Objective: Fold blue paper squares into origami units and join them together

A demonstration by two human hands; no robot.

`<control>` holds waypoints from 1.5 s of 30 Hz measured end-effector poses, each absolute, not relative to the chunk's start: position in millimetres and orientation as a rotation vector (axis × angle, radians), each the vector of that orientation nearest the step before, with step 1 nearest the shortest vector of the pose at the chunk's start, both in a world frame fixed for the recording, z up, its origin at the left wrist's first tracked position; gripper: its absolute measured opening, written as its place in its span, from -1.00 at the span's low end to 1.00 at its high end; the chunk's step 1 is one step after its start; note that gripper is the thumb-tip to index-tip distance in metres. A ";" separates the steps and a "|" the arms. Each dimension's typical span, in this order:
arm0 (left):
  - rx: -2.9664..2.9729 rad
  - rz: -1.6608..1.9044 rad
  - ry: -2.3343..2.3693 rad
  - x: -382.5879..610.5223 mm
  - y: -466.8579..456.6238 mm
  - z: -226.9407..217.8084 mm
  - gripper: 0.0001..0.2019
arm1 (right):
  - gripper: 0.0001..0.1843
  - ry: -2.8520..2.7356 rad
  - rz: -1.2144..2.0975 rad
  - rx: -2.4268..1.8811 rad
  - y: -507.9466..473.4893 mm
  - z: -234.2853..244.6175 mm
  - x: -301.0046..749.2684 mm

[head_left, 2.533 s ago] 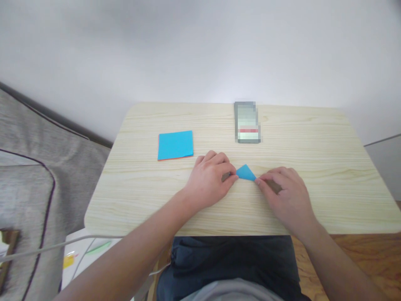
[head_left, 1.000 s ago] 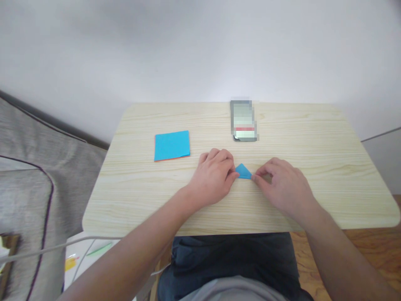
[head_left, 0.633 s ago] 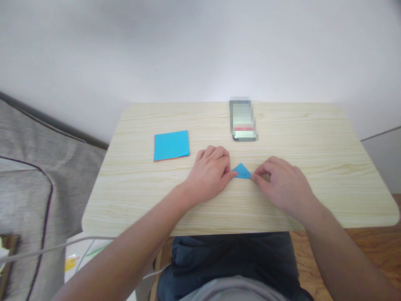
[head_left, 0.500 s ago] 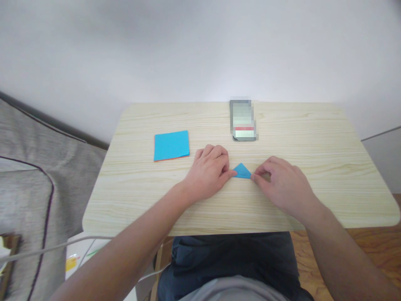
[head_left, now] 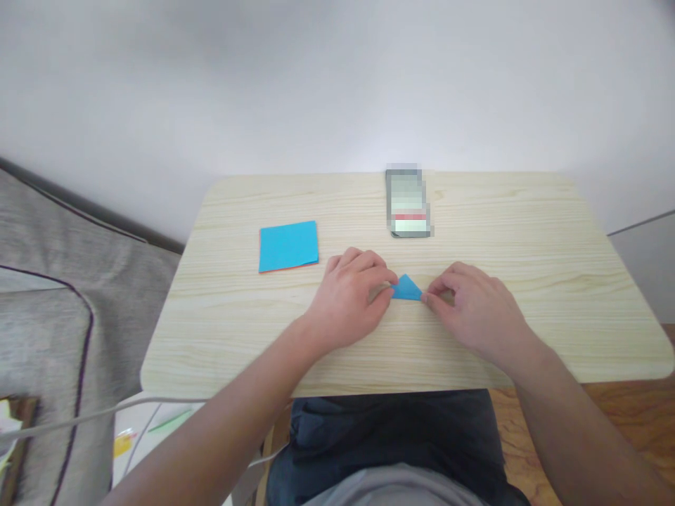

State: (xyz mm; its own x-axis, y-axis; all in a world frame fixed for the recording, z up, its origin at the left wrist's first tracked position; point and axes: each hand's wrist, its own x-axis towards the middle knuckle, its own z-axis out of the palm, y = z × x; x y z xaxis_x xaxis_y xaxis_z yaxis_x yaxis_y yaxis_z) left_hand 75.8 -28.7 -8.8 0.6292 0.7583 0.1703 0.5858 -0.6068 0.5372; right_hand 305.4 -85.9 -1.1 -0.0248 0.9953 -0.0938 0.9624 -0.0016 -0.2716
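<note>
A small piece of blue paper (head_left: 406, 288), folded into a triangle with its point away from me, lies on the table between my hands. My left hand (head_left: 354, 299) pinches its left corner between thumb and index finger, and the fingertips cover that corner. At the opposite corner, the thumb and fingers of my right hand (head_left: 472, 306) are closed on the paper. To the left of my left hand rests a stack of blue paper (head_left: 289, 246) with a thin orange-red edge showing beneath.
A phone (head_left: 409, 202), its screen pixelated, lies near the back of the light wood table (head_left: 527, 232). Behind the table is a white wall (head_left: 337, 84). Grey fabric furniture (head_left: 121, 302) stands at the left, and a pale cable (head_left: 105, 409) runs past the table's front left corner.
My left index finger has come forward onto the paper's left corner, and the left thumb has drawn back slightly. My right hand keeps its hold on the right corner.
</note>
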 end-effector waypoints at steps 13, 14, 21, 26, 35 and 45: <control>2.334 0.552 1.191 66.0 -39.1 -15.7 -0.89 | -0.87 -2.038 0.396 -1.925 -97.4 -16.3 308.3; 2.334 0.557 1.186 66.0 -39.2 -16.2 -0.88 | -0.87 -2.037 0.395 -1.913 -98.3 -17.7 308.9; 2.367 0.549 1.144 64.8 -39.7 -17.0 -0.87 | -0.90 -2.021 0.335 -1.852 -105.1 -22.5 310.7; 2.437 0.544 1.133 68.8 -44.0 -18.7 -0.90 | -0.84 -1.970 0.176 -1.815 -110.2 -16.4 286.4; 2.471 0.552 1.081 60.8 -51.2 -18.9 -0.82 | -0.90 -2.075 0.320 -1.688 -103.2 -19.3 259.5; 2.422 0.553 1.080 56.2 -48.7 -19.3 -0.78 | -0.88 -2.107 0.309 -1.726 -104.4 -16.6 257.4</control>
